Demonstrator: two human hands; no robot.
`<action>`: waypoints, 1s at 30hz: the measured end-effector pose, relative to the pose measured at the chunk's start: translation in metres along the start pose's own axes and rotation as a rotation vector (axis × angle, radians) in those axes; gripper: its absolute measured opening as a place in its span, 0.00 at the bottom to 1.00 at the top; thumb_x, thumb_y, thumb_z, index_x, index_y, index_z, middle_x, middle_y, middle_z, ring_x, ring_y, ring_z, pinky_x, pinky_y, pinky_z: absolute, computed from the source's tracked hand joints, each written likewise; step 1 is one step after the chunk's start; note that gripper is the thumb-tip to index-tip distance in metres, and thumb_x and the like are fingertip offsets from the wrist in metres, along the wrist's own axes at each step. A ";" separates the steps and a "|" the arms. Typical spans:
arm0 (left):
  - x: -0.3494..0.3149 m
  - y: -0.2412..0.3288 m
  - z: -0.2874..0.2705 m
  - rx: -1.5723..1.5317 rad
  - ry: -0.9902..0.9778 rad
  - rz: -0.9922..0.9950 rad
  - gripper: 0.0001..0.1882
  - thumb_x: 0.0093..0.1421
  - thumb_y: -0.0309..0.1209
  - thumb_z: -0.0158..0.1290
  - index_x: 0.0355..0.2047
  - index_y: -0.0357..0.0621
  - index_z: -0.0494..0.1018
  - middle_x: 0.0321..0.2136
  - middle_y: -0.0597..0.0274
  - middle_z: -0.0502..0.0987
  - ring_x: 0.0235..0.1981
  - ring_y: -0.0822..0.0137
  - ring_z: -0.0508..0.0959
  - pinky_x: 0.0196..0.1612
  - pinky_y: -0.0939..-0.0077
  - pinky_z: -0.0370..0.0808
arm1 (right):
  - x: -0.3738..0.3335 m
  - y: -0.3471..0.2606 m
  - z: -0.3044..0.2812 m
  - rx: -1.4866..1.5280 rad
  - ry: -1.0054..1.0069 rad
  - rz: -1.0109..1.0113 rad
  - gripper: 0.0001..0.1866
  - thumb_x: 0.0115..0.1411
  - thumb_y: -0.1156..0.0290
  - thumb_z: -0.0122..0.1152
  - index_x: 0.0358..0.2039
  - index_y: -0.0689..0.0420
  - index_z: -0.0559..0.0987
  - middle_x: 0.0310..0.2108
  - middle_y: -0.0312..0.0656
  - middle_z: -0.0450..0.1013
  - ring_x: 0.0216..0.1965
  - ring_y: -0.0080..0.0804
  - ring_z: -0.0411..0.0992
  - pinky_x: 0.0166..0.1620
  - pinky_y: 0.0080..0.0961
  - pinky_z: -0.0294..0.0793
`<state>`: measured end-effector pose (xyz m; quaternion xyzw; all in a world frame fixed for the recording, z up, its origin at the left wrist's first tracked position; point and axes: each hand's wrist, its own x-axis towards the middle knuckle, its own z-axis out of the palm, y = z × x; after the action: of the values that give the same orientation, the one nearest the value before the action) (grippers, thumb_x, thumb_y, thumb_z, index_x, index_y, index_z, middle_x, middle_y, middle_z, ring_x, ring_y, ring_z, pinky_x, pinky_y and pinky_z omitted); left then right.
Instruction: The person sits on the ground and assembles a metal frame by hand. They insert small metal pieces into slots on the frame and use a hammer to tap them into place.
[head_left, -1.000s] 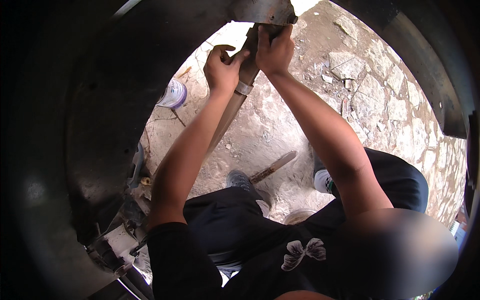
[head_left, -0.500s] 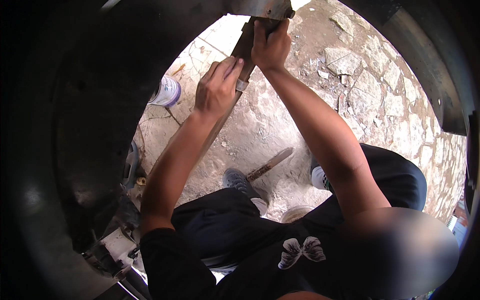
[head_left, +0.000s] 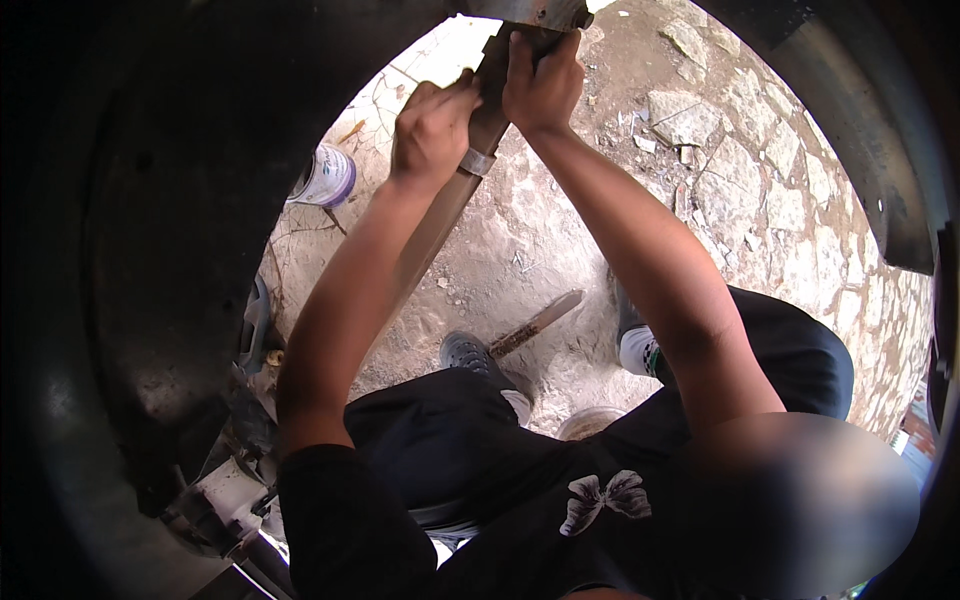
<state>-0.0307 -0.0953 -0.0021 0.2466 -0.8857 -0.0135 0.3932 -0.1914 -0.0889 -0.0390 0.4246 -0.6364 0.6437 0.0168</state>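
left hand (head_left: pixel 432 130): closed in a fist around the long bar (head_left: pixel 455 200), gripping just above the metal band (head_left: pixel 477 161).
right hand (head_left: pixel 541 82): fingers wrapped tight on the bar's upper end, right under the grey metal part (head_left: pixel 530 12).
long bar: tilted, runs from the metal part at the top down and to the left, passing behind the left forearm.
white cup (head_left: pixel 325 178): on the stony ground (head_left: pixel 560 230), left of the bar, apart from it.
wooden stick (head_left: pixel 535 323): lying on the ground below the bar, beside the grey shoe (head_left: pixel 470 355).
dark curved metal (head_left: pixel 160 250): fills the area left of the bar.
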 end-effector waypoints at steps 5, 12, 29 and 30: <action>-0.030 0.011 -0.011 -0.062 -0.044 0.025 0.11 0.56 0.17 0.61 0.39 0.37 0.85 0.39 0.52 0.86 0.34 0.56 0.82 0.40 0.66 0.80 | 0.007 -0.006 -0.007 0.027 -0.077 0.059 0.24 0.66 0.61 0.58 0.48 0.71 0.64 0.25 0.59 0.78 0.30 0.64 0.77 0.45 0.55 0.70; 0.004 0.013 0.002 -0.034 -0.038 -0.069 0.11 0.58 0.18 0.60 0.40 0.39 0.85 0.39 0.52 0.86 0.35 0.53 0.82 0.44 0.66 0.79 | 0.007 -0.004 -0.012 0.024 -0.184 0.111 0.25 0.66 0.61 0.59 0.51 0.69 0.62 0.30 0.58 0.80 0.36 0.63 0.79 0.51 0.54 0.68; -0.029 0.025 -0.020 -0.094 -0.129 -0.081 0.12 0.57 0.19 0.61 0.41 0.42 0.86 0.38 0.56 0.87 0.38 0.57 0.83 0.43 0.66 0.80 | 0.010 -0.006 -0.013 0.002 -0.120 0.012 0.24 0.67 0.61 0.58 0.47 0.72 0.64 0.27 0.62 0.78 0.31 0.66 0.78 0.38 0.55 0.73; -0.026 0.026 -0.016 -0.084 -0.112 -0.129 0.11 0.58 0.19 0.61 0.41 0.42 0.86 0.38 0.56 0.86 0.38 0.56 0.83 0.42 0.66 0.80 | 0.007 -0.004 -0.011 -0.001 -0.096 -0.012 0.25 0.68 0.61 0.59 0.47 0.72 0.64 0.29 0.65 0.79 0.31 0.68 0.78 0.34 0.55 0.76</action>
<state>-0.0161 -0.0583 -0.0033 0.2850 -0.8872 -0.0896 0.3515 -0.1992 -0.0822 -0.0302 0.4587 -0.6344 0.6221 -0.0095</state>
